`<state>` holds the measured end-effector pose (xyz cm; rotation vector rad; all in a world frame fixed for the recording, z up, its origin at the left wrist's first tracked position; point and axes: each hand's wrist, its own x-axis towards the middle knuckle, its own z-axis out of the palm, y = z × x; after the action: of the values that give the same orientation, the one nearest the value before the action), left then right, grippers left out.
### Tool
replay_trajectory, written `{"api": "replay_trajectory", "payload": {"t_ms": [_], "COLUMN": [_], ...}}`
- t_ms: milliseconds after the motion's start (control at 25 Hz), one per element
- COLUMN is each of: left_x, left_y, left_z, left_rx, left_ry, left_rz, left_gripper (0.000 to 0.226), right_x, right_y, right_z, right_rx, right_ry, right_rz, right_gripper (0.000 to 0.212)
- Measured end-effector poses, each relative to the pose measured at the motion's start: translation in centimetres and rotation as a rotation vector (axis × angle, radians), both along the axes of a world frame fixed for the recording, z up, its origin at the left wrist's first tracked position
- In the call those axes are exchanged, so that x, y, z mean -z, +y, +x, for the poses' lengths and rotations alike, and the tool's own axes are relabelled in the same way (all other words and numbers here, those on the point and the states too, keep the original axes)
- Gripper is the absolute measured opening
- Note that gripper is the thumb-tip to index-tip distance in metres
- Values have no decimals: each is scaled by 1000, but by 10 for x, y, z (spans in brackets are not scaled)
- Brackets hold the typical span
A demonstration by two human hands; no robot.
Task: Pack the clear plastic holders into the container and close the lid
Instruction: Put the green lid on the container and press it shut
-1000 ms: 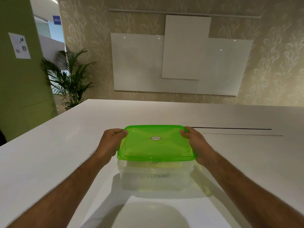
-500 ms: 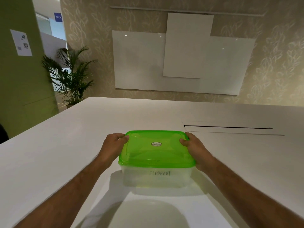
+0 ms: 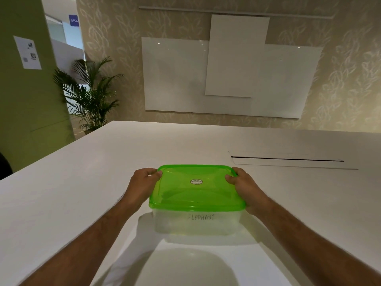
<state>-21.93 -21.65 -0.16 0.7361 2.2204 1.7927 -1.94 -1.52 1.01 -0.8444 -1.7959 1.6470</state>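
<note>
Two bare forearms reach in from the near edge across a white surface (image 3: 61, 182), meeting a clear container (image 3: 196, 222) that stands on it at the centre of the view, the word "ELEPHANT" handwritten on its near wall. A green lid (image 3: 196, 188) sits level over the container's rim, a small oval sticker (image 3: 196, 181) at its middle. The left hand (image 3: 142, 185) grips the lid's left edge near the far corner, thumb on top and fingers curled down the side; the right hand (image 3: 245, 187) mirrors it on the right edge, so the container lies squarely between the two. What is inside cannot be made out through the cloudy walls. Beyond the right hand, a long dark slot (image 3: 287, 159) is cut into the surface. Farther off, a potted palm (image 3: 90, 96) stands at left beside a green wall (image 3: 24, 100), and pale boards (image 3: 231, 77) hang on the patterned wall behind.
</note>
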Motion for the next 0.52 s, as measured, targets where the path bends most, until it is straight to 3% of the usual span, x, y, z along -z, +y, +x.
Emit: {"api": "replay_trajectory", "payload": {"t_ms": [160,520], "left_x": [-1,-1], "left_y": [2,2], "left_z": [-2,-5], "left_rx": [-2,11], "left_ry": [-7,-29], "left_rz": [-35,-71], "left_gripper": [14,15], "right_x": [-1,0], "right_y": [0,0], "right_z": [0,-1], "right_rx": [-3,1], "right_ry": [-18,-56], "right_rz": [-22,-64], "right_gripper": [14,37]}}
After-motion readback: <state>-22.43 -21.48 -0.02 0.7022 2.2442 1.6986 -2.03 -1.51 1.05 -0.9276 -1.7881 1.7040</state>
